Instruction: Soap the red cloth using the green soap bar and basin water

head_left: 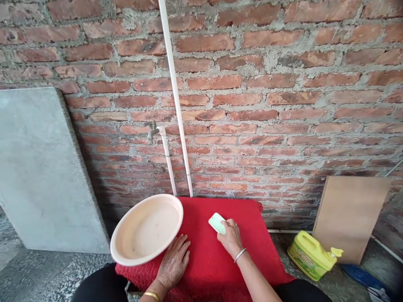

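Observation:
My right hand [231,238] grips a flat, pale green rectangular object [217,223] with rounded corners and a small dark spot near its far end. Its underside is hidden, and I cannot tell its exact kind. It is over a thick red cloth [201,268], which covers a low surface in front of me. My left hand [174,258] lies flat on that cloth with fingers stretched out, close against the near right rim of a cream plastic basin [147,228]. The basin sits tilted on the cloth's left side, with a little something dark at its bottom.
A tap [152,131] on a white pipe rises behind the basin, beside a taller white pipe [176,96]. Brick wall [283,98] closes off the back. A grey slab [47,167] leans at left. On the right floor stand a yellow detergent jug [311,256] and a brown board [349,214].

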`<action>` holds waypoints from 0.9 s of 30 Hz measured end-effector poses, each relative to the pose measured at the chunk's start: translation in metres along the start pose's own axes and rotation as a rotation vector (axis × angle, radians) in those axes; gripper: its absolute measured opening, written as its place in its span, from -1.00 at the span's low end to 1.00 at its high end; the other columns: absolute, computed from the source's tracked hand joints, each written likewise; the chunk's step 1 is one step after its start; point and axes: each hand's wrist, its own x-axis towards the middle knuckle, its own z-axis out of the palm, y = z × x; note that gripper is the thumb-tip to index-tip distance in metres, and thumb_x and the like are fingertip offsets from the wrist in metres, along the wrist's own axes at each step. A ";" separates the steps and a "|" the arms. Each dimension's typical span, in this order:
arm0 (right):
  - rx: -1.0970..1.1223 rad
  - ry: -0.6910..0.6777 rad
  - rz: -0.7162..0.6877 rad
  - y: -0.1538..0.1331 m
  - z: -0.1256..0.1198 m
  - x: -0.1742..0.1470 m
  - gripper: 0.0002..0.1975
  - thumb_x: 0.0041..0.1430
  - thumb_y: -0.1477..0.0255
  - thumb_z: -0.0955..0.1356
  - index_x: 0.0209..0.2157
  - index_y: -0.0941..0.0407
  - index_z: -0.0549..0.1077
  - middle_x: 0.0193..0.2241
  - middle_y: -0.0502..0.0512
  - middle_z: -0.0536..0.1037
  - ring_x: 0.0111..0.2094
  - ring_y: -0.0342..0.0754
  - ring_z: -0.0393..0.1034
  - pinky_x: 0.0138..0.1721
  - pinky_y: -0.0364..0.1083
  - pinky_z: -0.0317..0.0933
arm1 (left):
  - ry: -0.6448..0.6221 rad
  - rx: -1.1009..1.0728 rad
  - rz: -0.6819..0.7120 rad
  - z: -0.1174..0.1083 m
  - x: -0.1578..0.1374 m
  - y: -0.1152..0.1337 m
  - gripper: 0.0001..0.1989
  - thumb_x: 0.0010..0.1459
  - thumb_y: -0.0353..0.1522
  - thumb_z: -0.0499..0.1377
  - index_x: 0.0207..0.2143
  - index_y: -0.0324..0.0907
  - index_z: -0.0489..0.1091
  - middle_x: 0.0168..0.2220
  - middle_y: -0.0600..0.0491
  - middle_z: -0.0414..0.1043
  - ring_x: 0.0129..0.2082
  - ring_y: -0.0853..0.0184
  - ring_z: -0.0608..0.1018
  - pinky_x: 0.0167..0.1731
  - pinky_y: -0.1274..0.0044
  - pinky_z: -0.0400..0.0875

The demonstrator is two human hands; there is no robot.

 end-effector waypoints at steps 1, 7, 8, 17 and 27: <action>-0.015 -0.003 0.020 0.009 -0.005 0.001 -0.54 0.00 0.39 0.44 0.01 -0.05 0.58 -0.08 0.07 0.55 -0.06 0.00 0.46 0.01 -0.15 0.24 | -0.007 0.004 0.003 -0.001 0.000 0.000 -0.65 0.24 -0.38 0.09 0.03 -0.03 0.50 0.14 0.01 0.52 0.12 0.16 0.55 0.08 0.28 0.55; -0.169 0.041 0.387 0.101 -0.069 0.000 -0.55 0.21 0.26 0.30 0.06 0.16 0.53 -0.13 0.35 0.54 -0.11 0.19 0.49 -0.09 0.05 0.31 | -0.039 -0.034 -0.037 -0.006 0.003 0.005 -0.65 0.25 -0.38 0.08 0.04 -0.03 0.50 0.16 0.01 0.50 0.15 0.17 0.52 0.12 0.27 0.51; -0.193 0.053 0.450 0.113 -0.078 -0.002 -0.52 0.25 0.23 0.27 0.07 0.20 0.52 -0.13 0.40 0.53 -0.12 0.22 0.50 -0.11 0.08 0.31 | -0.043 -0.047 -0.045 -0.007 0.003 0.005 -0.64 0.25 -0.38 0.08 0.04 -0.03 0.50 0.16 0.01 0.50 0.16 0.17 0.52 0.13 0.27 0.51; -0.043 0.058 -0.013 0.059 -0.028 -0.029 -0.57 0.18 0.26 0.37 0.08 0.04 0.52 -0.11 0.15 0.51 -0.08 0.02 0.48 -0.01 -0.13 0.27 | -0.072 -0.094 -0.089 -0.010 0.006 0.008 -0.65 0.26 -0.37 0.08 0.05 -0.02 0.50 0.18 0.02 0.48 0.18 0.19 0.50 0.18 0.29 0.47; -0.301 -0.056 0.294 0.113 -0.071 -0.036 -0.52 0.28 0.19 0.27 0.14 0.08 0.47 -0.11 0.28 0.53 -0.12 0.12 0.52 -0.08 0.00 0.30 | -0.086 -0.121 -0.100 -0.016 0.007 0.012 -0.65 0.27 -0.37 0.08 0.05 -0.05 0.50 0.19 -0.01 0.47 0.20 0.17 0.48 0.19 0.27 0.45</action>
